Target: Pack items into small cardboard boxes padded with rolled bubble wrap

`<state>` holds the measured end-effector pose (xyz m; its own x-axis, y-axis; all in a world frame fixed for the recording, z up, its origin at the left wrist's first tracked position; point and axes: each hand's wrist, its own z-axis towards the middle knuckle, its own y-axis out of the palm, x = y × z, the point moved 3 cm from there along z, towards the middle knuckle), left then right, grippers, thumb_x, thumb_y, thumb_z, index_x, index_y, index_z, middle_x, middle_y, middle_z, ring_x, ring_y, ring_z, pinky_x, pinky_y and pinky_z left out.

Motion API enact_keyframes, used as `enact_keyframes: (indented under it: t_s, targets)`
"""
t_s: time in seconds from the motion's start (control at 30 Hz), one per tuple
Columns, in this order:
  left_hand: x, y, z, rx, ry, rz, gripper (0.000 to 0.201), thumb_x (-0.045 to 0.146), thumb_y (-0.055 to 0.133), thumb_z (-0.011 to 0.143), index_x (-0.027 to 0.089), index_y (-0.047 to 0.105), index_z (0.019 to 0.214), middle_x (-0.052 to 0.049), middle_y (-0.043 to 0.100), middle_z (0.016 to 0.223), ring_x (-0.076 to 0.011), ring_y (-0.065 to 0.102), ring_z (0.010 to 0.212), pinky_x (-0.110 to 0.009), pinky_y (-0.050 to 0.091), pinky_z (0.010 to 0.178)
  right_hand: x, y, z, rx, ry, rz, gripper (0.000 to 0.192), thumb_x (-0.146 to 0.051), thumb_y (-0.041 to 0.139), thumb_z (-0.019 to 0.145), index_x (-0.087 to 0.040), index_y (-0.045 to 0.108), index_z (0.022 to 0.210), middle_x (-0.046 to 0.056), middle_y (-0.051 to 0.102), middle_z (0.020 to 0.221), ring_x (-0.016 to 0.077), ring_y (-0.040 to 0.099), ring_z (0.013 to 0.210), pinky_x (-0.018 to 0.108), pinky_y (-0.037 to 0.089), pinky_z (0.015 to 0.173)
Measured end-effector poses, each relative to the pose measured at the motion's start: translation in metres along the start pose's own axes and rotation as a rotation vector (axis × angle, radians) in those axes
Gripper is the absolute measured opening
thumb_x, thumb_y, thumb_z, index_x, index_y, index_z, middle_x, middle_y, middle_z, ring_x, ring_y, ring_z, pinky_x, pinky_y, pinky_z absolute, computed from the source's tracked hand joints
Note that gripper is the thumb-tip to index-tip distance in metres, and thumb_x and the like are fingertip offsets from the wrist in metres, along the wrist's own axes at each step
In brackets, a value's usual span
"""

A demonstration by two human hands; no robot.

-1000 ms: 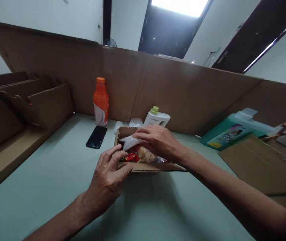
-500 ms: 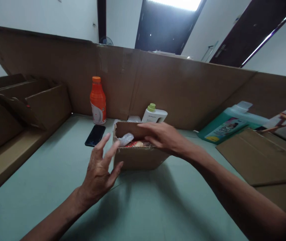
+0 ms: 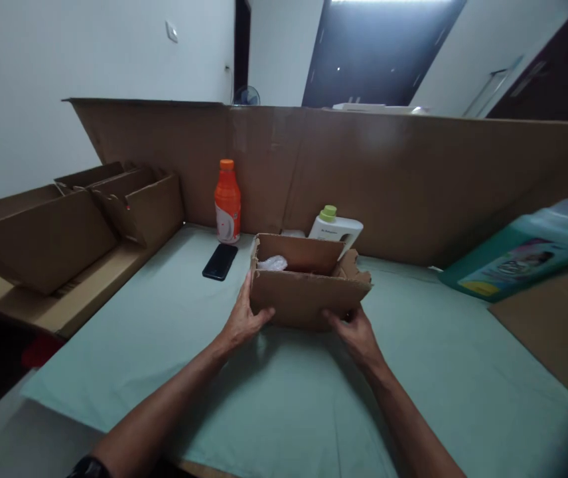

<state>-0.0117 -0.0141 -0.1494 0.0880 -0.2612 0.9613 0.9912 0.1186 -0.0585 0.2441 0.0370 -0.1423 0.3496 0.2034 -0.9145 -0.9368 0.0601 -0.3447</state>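
Observation:
A small brown cardboard box [image 3: 308, 299] with a ragged, open top stands in front of me on the pale green cloth. My left hand [image 3: 244, 315] grips its left side, thumb across the front face. On the lower right corner my right hand [image 3: 356, 332] has its thumb on the front and its fingers round the side. Inside the box shows a crumpled piece of clear plastic wrap [image 3: 273, 263]; the rest of the contents is hidden behind the front wall. Behind the box a white bottle with a green cap [image 3: 336, 228] leans to one side.
An orange bottle [image 3: 227, 202] stands at the back, with a black phone [image 3: 219, 261] in front of it. Divided cardboard trays [image 3: 50, 239] lie left. A large green jug [image 3: 517, 255] leans at right by flat cardboard [image 3: 553, 318]. A tall cardboard panel [image 3: 388, 172] closes the back.
My right hand has come out of the box top to its right side. My left hand, spread beside the box before, now holds its left side. The view has shifted left.

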Motion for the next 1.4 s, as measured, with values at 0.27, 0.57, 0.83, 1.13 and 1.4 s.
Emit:
enact_keyframes:
  t_s: [0.27, 0.57, 0.83, 1.13, 1.4]
  targets:
    - [-0.002, -0.05, -0.116, 0.227, -0.145, 0.152, 0.085, 0.053, 0.07, 0.084, 0.022, 0.032, 0.154, -0.016, 0.047, 0.151, -0.0363, 0.042, 0.143, -0.054, 0.033, 0.119, -0.028, 0.027, -0.086, -0.027, -0.062, 0.03, 0.055, -0.056, 0.077, 0.074, -0.022, 0.066, 0.115, 0.011, 0.075, 0.113, 0.0324, 0.069, 0.105, 0.048, 0.056, 0.091]
    - [0.037, -0.031, -0.121, 0.187, -0.048, 0.204, 0.083, 0.044, 0.067, 0.089, 0.021, 0.027, 0.158, -0.017, 0.035, 0.162, -0.0347, 0.033, 0.15, -0.054, 0.029, 0.122, -0.032, 0.008, -0.097, 0.015, 0.018, 0.084, 0.065, -0.054, 0.08, 0.073, -0.021, 0.063, 0.126, 0.014, 0.07, 0.129, 0.035, 0.062, 0.123, 0.052, 0.047, 0.106]
    - [0.015, -0.052, -0.136, 0.209, -0.171, 0.119, 0.076, 0.04, 0.071, 0.079, 0.016, 0.044, 0.146, -0.018, 0.052, 0.149, -0.0357, 0.043, 0.143, -0.05, 0.036, 0.118, -0.014, 0.023, -0.153, 0.113, -0.031, -0.059, 0.057, -0.056, 0.072, 0.08, -0.02, 0.064, 0.124, 0.013, 0.073, 0.118, 0.034, 0.067, 0.112, 0.054, 0.054, 0.097]
    - [0.006, -0.103, -0.041, -0.065, -0.283, -0.191, 0.023, 0.023, 0.065, 0.06, 0.016, 0.069, 0.081, -0.005, 0.071, 0.074, -0.0256, 0.068, 0.077, -0.037, 0.055, 0.072, -0.014, 0.025, -0.256, -0.005, -0.309, -0.236, 0.052, -0.024, 0.059, 0.09, -0.028, 0.054, 0.142, 0.011, 0.063, 0.138, 0.035, 0.06, 0.126, 0.052, 0.053, 0.101]
    - [0.024, -0.033, -0.017, -0.138, -0.141, -0.155, 0.048, 0.028, 0.071, 0.069, 0.017, 0.072, 0.116, -0.009, 0.075, 0.116, -0.0279, 0.068, 0.107, -0.042, 0.054, 0.096, -0.004, 0.033, -0.243, -0.071, -0.259, -0.319, 0.072, -0.03, 0.064, 0.087, -0.027, 0.039, 0.155, 0.012, 0.058, 0.146, 0.0346, 0.06, 0.129, 0.049, 0.057, 0.1]
